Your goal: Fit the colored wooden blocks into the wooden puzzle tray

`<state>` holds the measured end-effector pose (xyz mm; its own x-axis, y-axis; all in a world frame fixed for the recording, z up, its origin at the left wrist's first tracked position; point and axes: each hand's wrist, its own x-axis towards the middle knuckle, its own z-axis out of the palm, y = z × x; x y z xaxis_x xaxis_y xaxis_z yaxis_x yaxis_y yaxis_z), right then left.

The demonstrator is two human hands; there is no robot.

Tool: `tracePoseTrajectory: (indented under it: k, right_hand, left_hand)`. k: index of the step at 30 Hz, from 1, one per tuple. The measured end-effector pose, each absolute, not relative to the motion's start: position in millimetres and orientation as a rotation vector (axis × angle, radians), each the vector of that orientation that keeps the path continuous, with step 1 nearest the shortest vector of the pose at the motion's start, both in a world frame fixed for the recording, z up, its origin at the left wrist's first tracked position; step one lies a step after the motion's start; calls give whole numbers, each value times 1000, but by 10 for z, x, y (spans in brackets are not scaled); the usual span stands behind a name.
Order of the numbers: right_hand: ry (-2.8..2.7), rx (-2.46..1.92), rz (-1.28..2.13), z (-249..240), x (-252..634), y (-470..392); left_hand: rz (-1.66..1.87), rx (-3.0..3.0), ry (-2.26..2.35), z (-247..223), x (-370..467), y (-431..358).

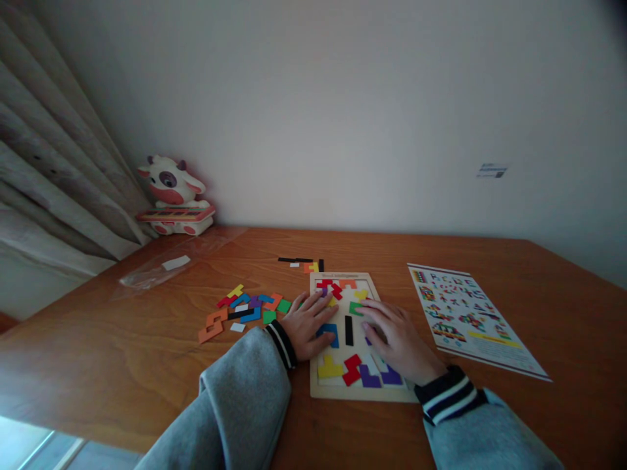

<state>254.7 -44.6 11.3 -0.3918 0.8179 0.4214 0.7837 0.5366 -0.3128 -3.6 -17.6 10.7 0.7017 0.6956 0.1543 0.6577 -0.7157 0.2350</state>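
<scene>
A wooden puzzle board (318,390) lies flat on the table, with coloured block pieces inside its frame. My left hand (309,324) rests over the board's left side, fingers spread and flat, next to a blue piece (333,335). On the right side, my right hand (399,339) has its fingers stretched out and apart, with the fingertips at a green piece (356,309). Between the hands lies a black bar (349,330). Nearer me on the board are a yellow piece (330,369), a red piece (351,370) and a purple piece (369,376). My hands hide some pieces.
Left of the board lies a loose pile of coloured pieces (251,314); several more pieces (308,266) are behind it. A printed pattern sheet (477,316) lies to the right. A clear plastic bag (151,277) and a cow toy keyboard (176,215) stand at the back left.
</scene>
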Motion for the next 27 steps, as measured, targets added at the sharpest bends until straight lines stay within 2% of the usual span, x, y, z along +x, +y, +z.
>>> tracePoseTrajectory:
  k: [10,20,27]
  right_hand:
    - [-2401,-899,97,322,2316,-647]
    - [-2433,-871,157,217,2227,-708]
    - [-2440,-802,203,324,2178,-788]
  left_hand:
    - [399,2787,1080,162,-235,-56]
    - [329,2796,1064,152,-263,-58]
    - [361,2817,1052,135,-269,-49]
